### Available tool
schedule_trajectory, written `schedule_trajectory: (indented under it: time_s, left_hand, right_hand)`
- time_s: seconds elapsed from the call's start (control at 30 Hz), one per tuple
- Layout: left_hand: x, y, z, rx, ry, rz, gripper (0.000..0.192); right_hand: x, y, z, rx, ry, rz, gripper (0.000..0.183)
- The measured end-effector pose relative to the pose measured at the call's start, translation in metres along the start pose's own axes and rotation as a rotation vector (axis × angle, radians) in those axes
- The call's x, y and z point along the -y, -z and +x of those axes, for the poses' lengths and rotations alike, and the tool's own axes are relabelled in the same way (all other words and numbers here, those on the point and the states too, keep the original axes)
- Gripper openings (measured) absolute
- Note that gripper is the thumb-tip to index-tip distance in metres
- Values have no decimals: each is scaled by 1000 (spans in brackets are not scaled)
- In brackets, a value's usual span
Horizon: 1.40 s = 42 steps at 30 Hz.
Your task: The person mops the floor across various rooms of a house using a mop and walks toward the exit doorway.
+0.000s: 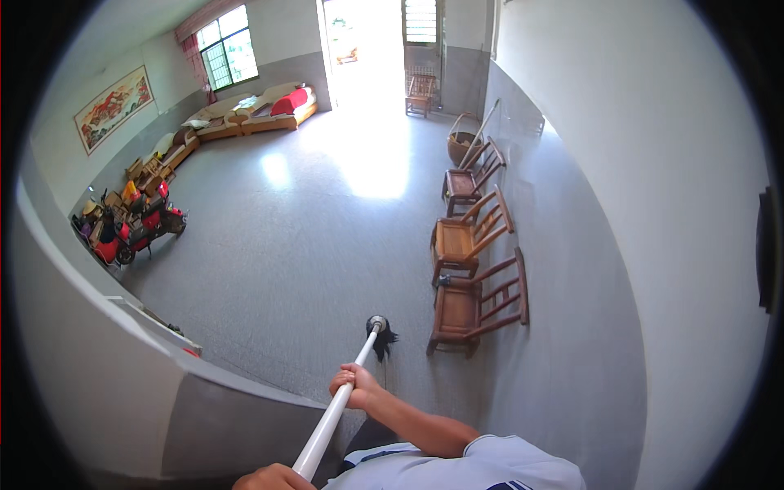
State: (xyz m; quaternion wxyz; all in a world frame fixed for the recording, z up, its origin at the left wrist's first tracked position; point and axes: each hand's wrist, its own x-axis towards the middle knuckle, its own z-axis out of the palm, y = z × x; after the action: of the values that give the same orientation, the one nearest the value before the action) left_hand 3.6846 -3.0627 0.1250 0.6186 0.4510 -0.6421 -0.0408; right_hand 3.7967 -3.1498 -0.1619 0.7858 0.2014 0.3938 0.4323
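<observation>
A mop with a white pole runs from the lower middle of the view out to its dark mop head, which rests on the grey floor. Partway down the pole, my right hand is wrapped around it, the arm reaching in from the right. Near the pole's upper end, at the bottom edge of the picture, my left hand grips it too; part of that hand is cut off by the frame.
Three wooden chairs line the right wall, with a woven basket beyond them. A red and black scooter stands by piled things at the left. Sofas are at the far left. A wall corner juts in near my left.
</observation>
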Motion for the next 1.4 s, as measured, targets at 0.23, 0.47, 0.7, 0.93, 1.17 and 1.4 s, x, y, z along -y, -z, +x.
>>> schedule_trajectory:
  time_s: [0.23,0.47,0.7,0.93,1.17,1.4]
  left_hand:
    - [91,135,-3,-56,-54,16,26]
    - [167,260,16,-138,13,-93,32]
    - [251,372,12,-206,27,-77,30]
    - [282,485,11,-514,-126,125,19]
    - [316,612,-2,-434,-64,212,18]
    - [391,751,-25,-617,-140,135,23]
  right_hand:
    - [98,-119,47,62,48,21,34]
    - [182,-230,86,155,160,76,35]
    - [274,-331,131,90,240,36,34]
    - [371,-423,195,-36,207,24,33]
    - [430,-503,258,-152,266,37,33]
    - [508,-582,331,-180,259,112,33]
